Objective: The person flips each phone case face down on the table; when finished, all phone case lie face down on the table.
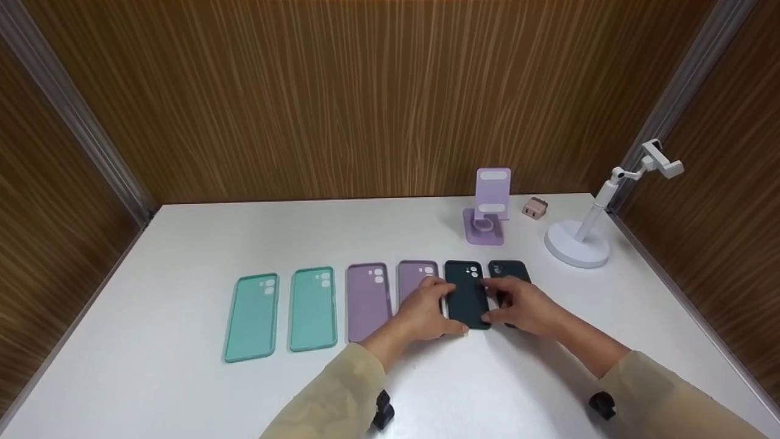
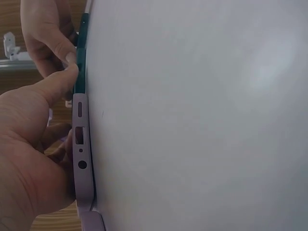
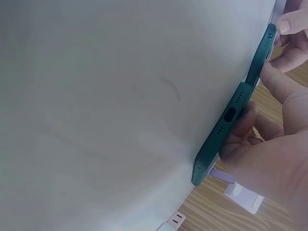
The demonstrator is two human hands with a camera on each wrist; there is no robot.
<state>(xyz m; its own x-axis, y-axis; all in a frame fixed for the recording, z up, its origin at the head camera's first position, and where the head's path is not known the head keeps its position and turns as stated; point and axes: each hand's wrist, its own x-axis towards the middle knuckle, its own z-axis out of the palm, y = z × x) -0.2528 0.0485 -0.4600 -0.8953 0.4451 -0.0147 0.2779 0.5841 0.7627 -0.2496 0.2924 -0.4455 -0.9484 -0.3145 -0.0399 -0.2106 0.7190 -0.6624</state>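
A dark green phone case (image 1: pixel 466 303) lies on the white table between both hands, its camera cutouts at the far end. My left hand (image 1: pixel 420 312) holds its left edge, with the thumb near the bottom corner and the fingers higher up. On the opposite edge, my right hand (image 1: pixel 529 306) grips with thumb and fingertips. A second dark green case (image 1: pixel 512 270) sits just to the right, partly covered by the right hand. Under the left hand is a purple phone case (image 1: pixel 409 281), partly hidden. In the left wrist view, the left thumb (image 2: pixel 60 85) presses the dark case's end.
Left of the hands lie another purple case (image 1: pixel 368 302) and two teal cases, one nearer (image 1: pixel 312 311) and one farther left (image 1: pixel 251 320). Behind stand a purple phone stand (image 1: pixel 492 192), a pink charger plug (image 1: pixel 535 208) and a white stand (image 1: pixel 577 244). Wooden panels (image 1: pixel 365 103) enclose the table.
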